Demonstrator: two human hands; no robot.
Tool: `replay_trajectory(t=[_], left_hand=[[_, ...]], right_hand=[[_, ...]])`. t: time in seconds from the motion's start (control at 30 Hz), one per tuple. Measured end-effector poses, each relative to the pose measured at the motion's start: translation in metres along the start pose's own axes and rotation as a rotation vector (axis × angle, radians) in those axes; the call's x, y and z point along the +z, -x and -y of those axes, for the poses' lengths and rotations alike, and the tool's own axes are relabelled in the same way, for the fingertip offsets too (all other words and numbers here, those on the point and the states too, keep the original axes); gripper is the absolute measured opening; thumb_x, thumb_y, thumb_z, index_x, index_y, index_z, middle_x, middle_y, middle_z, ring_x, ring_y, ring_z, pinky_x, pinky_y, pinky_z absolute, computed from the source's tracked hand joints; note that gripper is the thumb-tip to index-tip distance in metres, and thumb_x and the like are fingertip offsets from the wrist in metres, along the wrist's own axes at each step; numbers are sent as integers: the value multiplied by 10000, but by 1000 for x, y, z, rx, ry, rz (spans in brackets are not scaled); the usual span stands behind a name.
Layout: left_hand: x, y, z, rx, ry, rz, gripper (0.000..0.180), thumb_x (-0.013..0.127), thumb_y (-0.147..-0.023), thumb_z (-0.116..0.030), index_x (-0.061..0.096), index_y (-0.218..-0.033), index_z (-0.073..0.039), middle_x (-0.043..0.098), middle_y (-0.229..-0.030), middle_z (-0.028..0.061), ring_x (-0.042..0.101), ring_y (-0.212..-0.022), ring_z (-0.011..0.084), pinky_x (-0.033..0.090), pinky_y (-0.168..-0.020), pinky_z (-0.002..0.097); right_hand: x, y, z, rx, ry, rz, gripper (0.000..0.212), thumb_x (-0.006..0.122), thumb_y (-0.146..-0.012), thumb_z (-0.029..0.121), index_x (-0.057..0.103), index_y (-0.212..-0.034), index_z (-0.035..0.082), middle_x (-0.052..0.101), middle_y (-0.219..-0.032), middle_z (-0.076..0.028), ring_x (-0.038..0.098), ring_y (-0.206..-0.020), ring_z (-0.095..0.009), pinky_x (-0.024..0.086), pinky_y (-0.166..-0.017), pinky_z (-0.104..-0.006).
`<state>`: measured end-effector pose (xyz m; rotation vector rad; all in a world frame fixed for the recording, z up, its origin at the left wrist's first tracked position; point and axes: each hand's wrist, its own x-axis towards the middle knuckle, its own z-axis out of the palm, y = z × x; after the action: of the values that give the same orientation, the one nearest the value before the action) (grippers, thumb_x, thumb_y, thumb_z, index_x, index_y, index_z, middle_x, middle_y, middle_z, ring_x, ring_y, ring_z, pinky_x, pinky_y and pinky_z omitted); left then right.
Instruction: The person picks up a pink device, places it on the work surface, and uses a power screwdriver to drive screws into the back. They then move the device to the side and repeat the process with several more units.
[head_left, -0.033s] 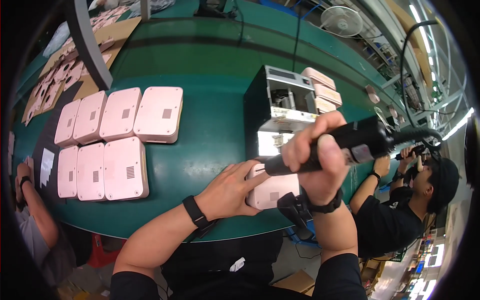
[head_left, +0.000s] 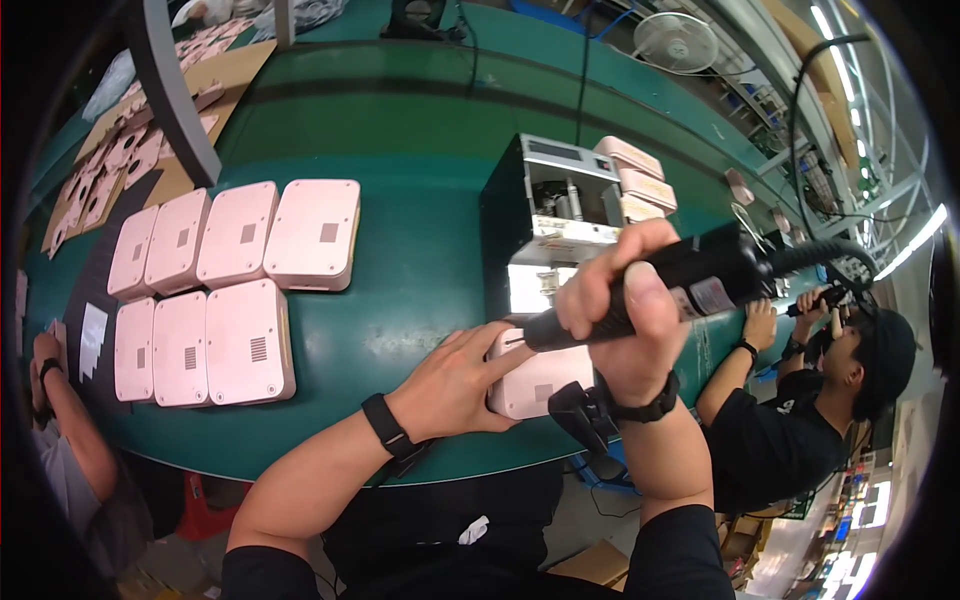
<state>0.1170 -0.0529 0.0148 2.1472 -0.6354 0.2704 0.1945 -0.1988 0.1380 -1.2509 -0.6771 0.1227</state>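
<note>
My left hand (head_left: 450,385) grips the left side of a pale pink plastic box (head_left: 525,390), fingers at its far edge and thumb at its near edge. The box lies on the green table. My right hand (head_left: 635,310) is wrapped round a black electric screwdriver (head_left: 695,280), tilted with its cable end up to the right. Its thin bit points at the box's far left corner, beside my left fingers. Whether the bit sits in a screw hole I cannot tell. My right hand and the tool hide part of the box.
Several similar pink boxes (head_left: 235,235) stand in two rows at left. Behind my right hand is a black screw feeder (head_left: 505,230), with more pink boxes (head_left: 645,188) beyond. Pink parts lie on cardboard (head_left: 235,90) by a grey post (head_left: 170,90). Co-workers sit at both sides.
The whole view has shifted very slightly. Both hands, the screwdriver and the box keep their places relative to each other.
</note>
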Motion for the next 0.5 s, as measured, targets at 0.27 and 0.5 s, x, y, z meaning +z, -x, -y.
replay_trajectory(t=[0.27,0.5], left_hand=[[-7,2,-6,-93,-30,48,859,868,-622,-308,524,-1400,-193,488,-1355,166,550,-1171,376,440,-1018,465],[-5,0,-8,-69,-72,47,878,868,-625,-312,500,-1416,-214,490,-1323,156,558,-1140,369,448,-1006,452]], right_hand=[[-25,-15,42,-170,59,-204,193,505,-976,247,442,-1035,75,502,-653,-63,471,-494,-160,423,-507,-327],[-42,-21,29,-97,144,-230,192,491,-987,254,448,-1030,71,491,-646,-47,465,-490,-157,416,-501,-319]])
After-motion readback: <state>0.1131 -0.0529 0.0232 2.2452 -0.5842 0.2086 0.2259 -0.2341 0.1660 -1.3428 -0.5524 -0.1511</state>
